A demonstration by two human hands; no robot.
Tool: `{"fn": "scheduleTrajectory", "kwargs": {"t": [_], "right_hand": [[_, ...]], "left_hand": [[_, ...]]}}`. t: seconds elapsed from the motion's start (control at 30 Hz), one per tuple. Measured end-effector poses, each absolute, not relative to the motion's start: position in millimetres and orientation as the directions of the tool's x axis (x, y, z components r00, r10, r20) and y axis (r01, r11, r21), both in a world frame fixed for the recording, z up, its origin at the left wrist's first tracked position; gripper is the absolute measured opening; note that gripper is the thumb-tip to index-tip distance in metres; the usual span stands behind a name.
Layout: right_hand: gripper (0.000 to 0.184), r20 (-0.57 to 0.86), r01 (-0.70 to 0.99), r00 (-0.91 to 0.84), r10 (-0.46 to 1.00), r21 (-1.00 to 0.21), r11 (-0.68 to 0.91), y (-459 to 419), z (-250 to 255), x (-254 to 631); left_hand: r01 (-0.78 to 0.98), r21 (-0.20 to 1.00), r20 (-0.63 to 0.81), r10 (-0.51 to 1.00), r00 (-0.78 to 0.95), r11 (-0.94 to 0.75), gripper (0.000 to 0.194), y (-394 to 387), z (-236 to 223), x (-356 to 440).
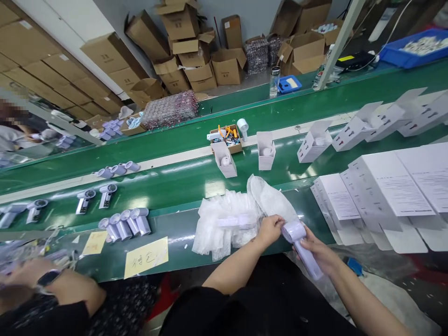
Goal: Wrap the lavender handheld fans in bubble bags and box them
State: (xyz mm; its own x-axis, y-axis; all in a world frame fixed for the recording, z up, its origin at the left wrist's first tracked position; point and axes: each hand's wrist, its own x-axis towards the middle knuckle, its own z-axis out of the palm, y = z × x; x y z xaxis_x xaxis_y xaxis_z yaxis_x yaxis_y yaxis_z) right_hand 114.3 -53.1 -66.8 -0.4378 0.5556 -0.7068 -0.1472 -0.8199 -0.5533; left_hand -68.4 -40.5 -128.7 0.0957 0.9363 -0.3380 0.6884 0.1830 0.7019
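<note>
My right hand is wrapped round the handle of a lavender handheld fan, shaped like a small hair dryer. Its round head points up and left, by the fingers of my left hand. Those fingers are pinched at the lower edge of a white bubble-wrap bag, close against the fan's head. Beside my left forearm lies a pile of similar white bags, with another lavender fan resting on it.
White printed boxes stand stacked at right. Open boxes holding wrapped items line the green conveyor. More lavender fans and a yellow handwritten note lie at left, near a co-worker's arm. Cardboard cartons fill the back.
</note>
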Motion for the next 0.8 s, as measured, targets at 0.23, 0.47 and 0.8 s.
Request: {"fn": "scheduleTrajectory", "kwargs": {"t": [0.23,0.47,0.8], "right_hand": [[0.036,-0.73,-0.012,-0.489,0.478,-0.542,-0.84,-21,-61,121],[0.043,-0.744,-0.064,-0.28,0.606,-0.615,-0.786,-40,-48,111],[0.01,-0.908,-0.225,-0.213,0.361,-0.314,-0.923,-55,-60,100]], "left_hand": [[0.191,0.923,-0.318,0.942,-0.11,0.334,0.012,-51,-92,-73],[0.604,0.788,0.151,0.988,0.003,-0.123,0.017,-73,-70,-58],[0.407,0.857,-0.393,0.912,0.121,0.315,0.011,-82,-68,-46]]}}
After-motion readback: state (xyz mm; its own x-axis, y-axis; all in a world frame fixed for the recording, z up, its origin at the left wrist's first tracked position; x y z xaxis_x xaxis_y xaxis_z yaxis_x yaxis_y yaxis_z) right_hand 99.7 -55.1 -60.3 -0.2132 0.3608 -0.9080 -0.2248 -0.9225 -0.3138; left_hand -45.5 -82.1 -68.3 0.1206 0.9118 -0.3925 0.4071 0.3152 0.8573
